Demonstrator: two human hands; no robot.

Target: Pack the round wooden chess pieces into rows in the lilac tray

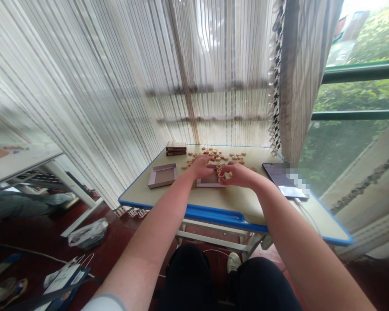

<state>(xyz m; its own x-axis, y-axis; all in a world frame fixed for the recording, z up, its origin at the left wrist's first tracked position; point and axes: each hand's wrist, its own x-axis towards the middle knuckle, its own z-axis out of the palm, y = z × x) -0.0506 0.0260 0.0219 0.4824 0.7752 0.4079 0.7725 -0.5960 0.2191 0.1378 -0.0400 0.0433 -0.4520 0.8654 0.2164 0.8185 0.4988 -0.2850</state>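
Both bare hands are at a shallow open box [210,184] near the middle of the table. My left hand [202,165] reaches over the box's left and far side, fingers stretched out toward loose round wooden game pieces [215,152]; its fingertips are partly lost among them. At the box's right side, my right hand [238,174] has its thumb and fingers curled round a wooden piece [227,175]. Next to those fingers, a row of wooden discs [218,169] lies along the inside of the box. Markings on the pieces are too small to read.
A second shallow box [162,176] lies at left, with stacked brown boxes [176,148] behind it. A phone [283,179] with a white cable is at right. The blue-edged table [168,199] stands by a string curtain [214,108]. A plastic bag [88,233] lies on the floor.
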